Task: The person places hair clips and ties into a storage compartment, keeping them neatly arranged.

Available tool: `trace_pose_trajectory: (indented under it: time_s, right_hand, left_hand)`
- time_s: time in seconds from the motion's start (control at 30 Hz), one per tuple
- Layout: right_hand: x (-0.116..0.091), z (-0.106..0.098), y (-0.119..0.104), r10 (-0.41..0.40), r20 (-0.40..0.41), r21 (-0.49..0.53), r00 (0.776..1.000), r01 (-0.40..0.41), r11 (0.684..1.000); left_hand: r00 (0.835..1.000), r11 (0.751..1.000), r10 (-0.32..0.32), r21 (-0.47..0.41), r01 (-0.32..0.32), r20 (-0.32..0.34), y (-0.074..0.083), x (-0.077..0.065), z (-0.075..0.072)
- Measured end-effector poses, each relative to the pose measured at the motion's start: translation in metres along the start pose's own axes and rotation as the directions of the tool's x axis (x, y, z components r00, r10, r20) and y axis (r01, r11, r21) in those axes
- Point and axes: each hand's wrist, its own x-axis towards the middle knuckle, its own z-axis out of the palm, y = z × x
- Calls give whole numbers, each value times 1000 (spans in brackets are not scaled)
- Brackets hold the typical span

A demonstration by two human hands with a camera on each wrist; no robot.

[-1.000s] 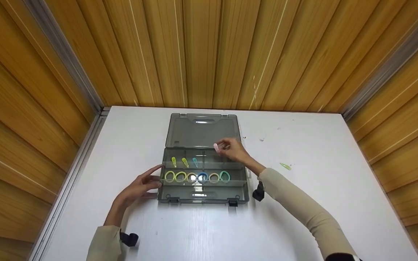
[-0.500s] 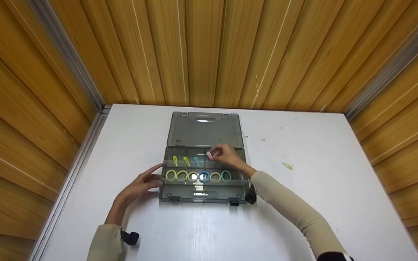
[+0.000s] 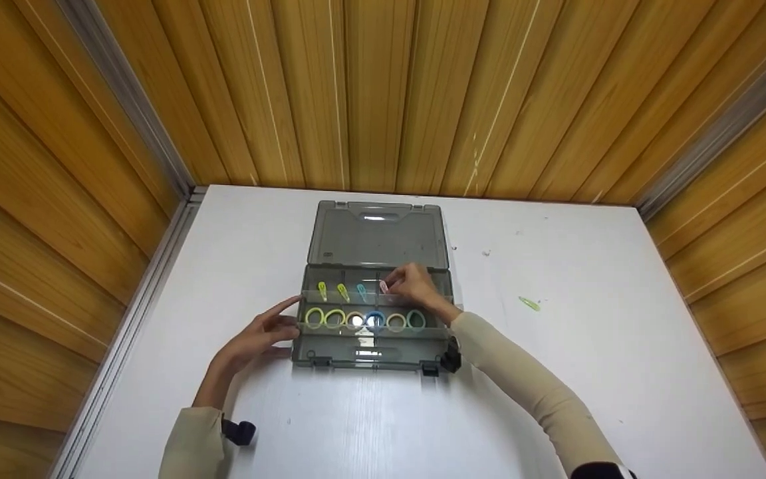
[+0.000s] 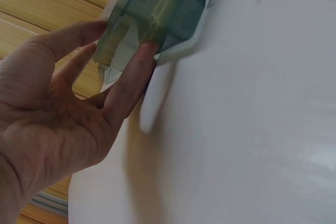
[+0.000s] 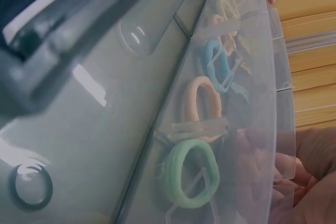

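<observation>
A grey see-through divider box lies with its lid folded back. In its back row my right hand pinches a pink hair clip. To the left in that row stand two yellow-green hair clips and a blue hair clip. The middle row holds several hair ties, among them a mint green hair tie and a blue hair tie. My left hand touches the box's left side with spread fingers. The pink clip is not visible in the right wrist view.
A light green hair clip lies on the white table, right of the box. Small specks dot the tabletop nearby. Wood-patterned panels enclose the back and sides. The box's black latches face the front edge.
My right hand has moved left and down from above the hinge side, bringing the pink hair clip into the back row beside the blue one. The left hand stays at the box's side.
</observation>
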Motion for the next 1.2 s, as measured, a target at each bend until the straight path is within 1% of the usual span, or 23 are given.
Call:
trace_pose_trajectory:
  time_s: [0.27,0.5,0.67,0.77,1.0,1.2]
  right_hand:
    - [-1,1,1,-22,-8,-26,1000,21,999]
    - [-2,1,1,-23,17,-38,1000,23,999]
    - [0,1,1,-66,15,-80,998,67,995]
    - [0,0,1,-79,7,-90,997,79,993]
    - [-4,-4,0,-54,26,-40,998,55,998]
    - [-10,-18,-6,-49,14,3,999,49,999]
  left_hand:
    - [1000,1000,8,-12,-7,23,-2,-1,0]
    - [999,1000,15,-23,-14,32,-1,-1,0]
    - [999,1000,17,-15,-16,30,-2,-2,0]
    - [999,1000,20,-11,-20,26,-2,-2,0]
    - [999,999,28,-22,-27,33,0,-3,-1]
    - [999,999,36,-26,-35,41,0,-4,-1]
